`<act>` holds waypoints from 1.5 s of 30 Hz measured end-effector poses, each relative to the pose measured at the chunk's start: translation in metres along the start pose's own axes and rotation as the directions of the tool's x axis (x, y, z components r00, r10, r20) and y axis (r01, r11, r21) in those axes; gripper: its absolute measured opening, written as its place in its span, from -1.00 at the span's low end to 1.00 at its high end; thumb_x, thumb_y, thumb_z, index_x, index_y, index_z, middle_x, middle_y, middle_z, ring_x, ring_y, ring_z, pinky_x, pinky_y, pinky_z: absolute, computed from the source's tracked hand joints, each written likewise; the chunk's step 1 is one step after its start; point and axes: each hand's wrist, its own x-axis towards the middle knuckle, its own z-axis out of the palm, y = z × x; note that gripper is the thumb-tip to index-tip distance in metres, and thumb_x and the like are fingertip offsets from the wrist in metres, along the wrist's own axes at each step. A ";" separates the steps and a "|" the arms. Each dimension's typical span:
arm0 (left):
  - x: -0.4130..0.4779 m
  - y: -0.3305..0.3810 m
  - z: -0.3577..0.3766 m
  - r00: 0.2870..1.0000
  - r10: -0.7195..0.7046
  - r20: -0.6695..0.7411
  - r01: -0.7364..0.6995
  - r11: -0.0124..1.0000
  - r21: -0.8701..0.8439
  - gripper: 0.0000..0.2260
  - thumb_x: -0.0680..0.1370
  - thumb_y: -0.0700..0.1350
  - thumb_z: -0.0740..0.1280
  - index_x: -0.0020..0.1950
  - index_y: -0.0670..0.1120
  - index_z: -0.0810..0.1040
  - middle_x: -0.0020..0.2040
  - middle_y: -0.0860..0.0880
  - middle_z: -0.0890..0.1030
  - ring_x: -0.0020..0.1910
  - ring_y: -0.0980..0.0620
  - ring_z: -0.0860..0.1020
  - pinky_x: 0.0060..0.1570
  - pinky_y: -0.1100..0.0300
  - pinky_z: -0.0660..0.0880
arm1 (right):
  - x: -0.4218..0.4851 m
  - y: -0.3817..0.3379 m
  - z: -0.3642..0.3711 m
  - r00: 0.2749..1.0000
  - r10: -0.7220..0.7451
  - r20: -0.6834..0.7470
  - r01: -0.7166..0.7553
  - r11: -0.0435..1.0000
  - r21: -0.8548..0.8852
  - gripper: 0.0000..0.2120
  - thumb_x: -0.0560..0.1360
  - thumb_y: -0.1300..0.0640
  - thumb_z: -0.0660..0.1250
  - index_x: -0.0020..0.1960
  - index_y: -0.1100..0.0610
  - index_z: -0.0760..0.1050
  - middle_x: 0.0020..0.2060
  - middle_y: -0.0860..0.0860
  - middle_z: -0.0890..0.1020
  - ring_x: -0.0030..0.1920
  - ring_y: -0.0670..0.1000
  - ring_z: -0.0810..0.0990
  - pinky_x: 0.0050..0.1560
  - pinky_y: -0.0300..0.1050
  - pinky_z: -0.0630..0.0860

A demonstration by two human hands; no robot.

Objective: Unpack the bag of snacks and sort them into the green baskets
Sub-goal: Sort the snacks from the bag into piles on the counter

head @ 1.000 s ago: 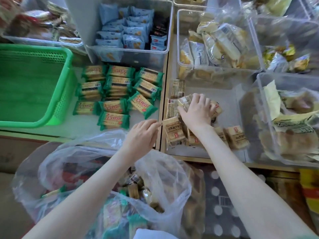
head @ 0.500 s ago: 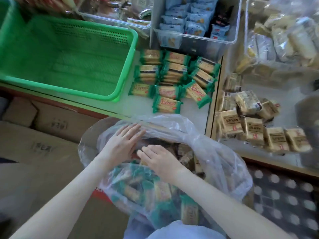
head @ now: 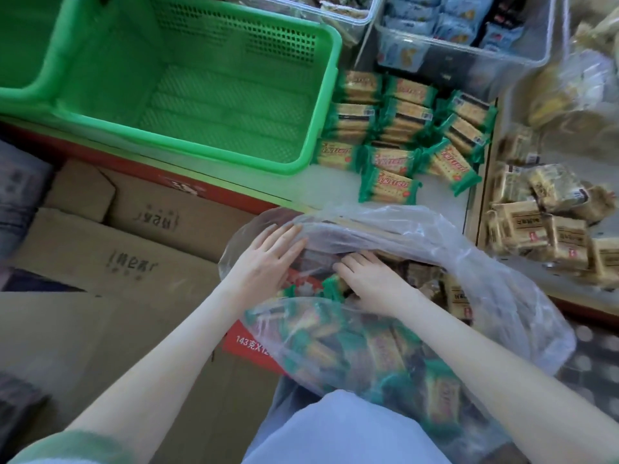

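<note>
Flattened cardboard boxes lie low on the left, below the worktop. On its far left stands a green basket with perforated walls and nothing in it; a second one shows at the frame's edge. Near centre, the clear plastic bag sags against the worktop's near edge, thin and crinkled, packed with green-edged and tan snack packets that show through the film. The left hand lies flat on the bag's left lip, fingers straight and together, gripping nothing. The right hand reaches into the mouth; its fingertips are hidden under a fold of film, so I cannot tell whether it holds a packet. Beyond the bag, green-wrapped cracker packets lie clustered just right of the basket, and tan packets lie heaped further right.
</note>
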 end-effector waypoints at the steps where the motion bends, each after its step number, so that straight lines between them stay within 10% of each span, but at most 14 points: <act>1: 0.004 -0.001 -0.003 0.999 0.009 -0.030 -0.010 1.000 -0.009 -0.35 0.31 -0.31 0.50 0.39 -0.25 0.44 0.42 -0.28 0.37 0.40 -0.26 0.37 0.41 -0.10 0.17 | -0.004 0.000 -0.006 0.997 0.038 -0.060 -0.034 0.997 0.069 -0.41 0.25 0.05 0.52 0.21 0.20 0.46 0.03 0.11 0.54 0.06 0.15 0.53 0.20 0.00 0.40; 8: 0.052 -0.005 -0.027 0.979 -0.062 -0.193 0.056 0.998 -0.037 -0.38 0.36 -0.34 0.44 0.41 -0.22 0.39 0.44 -0.30 0.34 0.44 -0.20 0.23 0.44 -0.10 0.11 | -0.019 0.027 -0.084 0.797 0.517 -0.312 -0.142 0.663 0.735 -0.43 0.49 0.02 0.40 0.27 -0.03 0.06 -0.13 -0.02 0.43 -0.27 -0.07 0.45 -0.34 -0.29 0.32; 12: 0.083 -0.008 -0.027 0.965 -0.138 -0.224 0.139 0.990 -0.009 -0.54 0.51 -0.21 0.27 0.43 -0.22 0.39 0.45 -0.31 0.32 0.44 -0.21 0.20 0.48 -0.05 -0.03 | 0.001 0.087 -0.099 0.671 0.651 -0.353 -0.385 0.714 0.585 -0.44 0.49 0.05 0.40 0.38 0.17 0.24 0.17 0.13 0.42 0.14 0.11 0.36 0.13 -0.07 0.29; 18: 0.099 -0.011 -0.026 0.961 -0.144 -0.238 0.149 0.989 0.004 -0.50 0.47 -0.27 0.35 0.41 -0.21 0.40 0.45 -0.30 0.32 0.45 -0.20 0.18 0.47 -0.08 -0.06 | 0.042 0.127 -0.067 0.820 0.570 -0.062 -0.550 0.812 0.193 -0.33 0.52 0.09 0.32 0.52 0.12 0.08 0.36 0.09 0.35 0.34 0.12 0.30 0.31 0.03 0.20; 21: 0.082 -0.009 -0.021 0.978 -0.022 -0.208 0.020 1.000 -0.013 -0.57 0.49 -0.23 0.24 0.38 -0.18 0.46 0.43 -0.26 0.38 0.44 -0.18 0.24 0.44 -0.14 0.09 | 0.041 0.118 -0.062 0.793 0.588 -0.162 -0.541 0.801 0.257 -0.29 0.52 0.09 0.32 0.55 0.14 0.05 0.42 0.10 0.29 0.39 0.12 0.23 0.33 0.01 0.08; 26: 0.019 -0.005 0.006 0.996 0.087 -0.005 -0.087 0.996 -0.020 -0.60 0.52 -0.09 0.19 0.33 -0.15 0.51 0.41 -0.23 0.42 0.37 -0.22 0.41 0.40 -0.11 0.19 | 0.020 0.044 -0.051 0.715 0.255 -0.651 -0.196 0.967 0.164 -0.40 0.38 0.25 0.44 0.37 0.26 0.34 0.13 0.15 0.50 0.12 0.12 0.36 0.17 -0.03 0.23; 31: -0.039 -0.009 0.031 0.988 -0.045 0.147 0.050 0.998 -0.029 -0.63 0.55 0.12 0.16 0.08 -0.04 0.67 0.44 -0.14 0.39 0.39 -0.15 0.37 0.46 -0.11 0.08 | 0.026 -0.038 0.000 0.864 -0.214 -0.455 0.266 0.963 0.051 -0.58 0.37 0.38 0.37 0.22 0.24 0.46 0.00 0.12 0.59 -0.05 0.12 0.54 -0.01 -0.04 0.54; 34: -0.064 -0.013 0.033 0.961 -0.149 0.231 0.160 0.987 -0.029 -0.35 0.57 0.34 -0.01 0.31 -0.10 0.55 0.45 -0.16 0.38 0.43 -0.13 0.32 0.47 -0.13 0.03 | 0.046 -0.068 0.015 0.936 -0.185 -0.299 0.239 0.959 0.155 -0.54 0.25 0.39 0.49 0.13 0.24 0.52 -0.05 0.13 0.61 -0.08 0.13 0.56 -0.06 -0.01 0.59; 40: -0.099 -0.023 0.041 0.934 -0.169 0.314 0.168 0.985 0.031 -0.20 0.32 0.25 0.36 0.47 -0.14 0.38 0.49 -0.20 0.30 0.53 -0.10 0.13 0.50 -0.04 -0.07 | 0.072 -0.106 0.028 0.993 -0.113 -0.027 0.115 0.991 0.074 -0.39 0.40 0.14 0.43 0.40 0.23 0.37 0.07 0.09 0.60 0.09 0.13 0.56 0.13 0.00 0.47; 45: -0.096 -0.027 0.031 0.961 -0.134 0.241 0.141 0.990 -0.013 -0.22 0.40 0.35 0.14 0.43 -0.16 0.43 0.44 -0.21 0.39 0.44 -0.18 0.33 0.50 -0.06 0.09 | 0.068 -0.104 0.029 0.973 -0.139 -0.185 0.141 0.990 -0.004 -0.53 0.26 0.18 0.45 0.16 0.17 0.55 -0.13 0.02 0.60 -0.11 0.08 0.56 -0.03 -0.06 0.50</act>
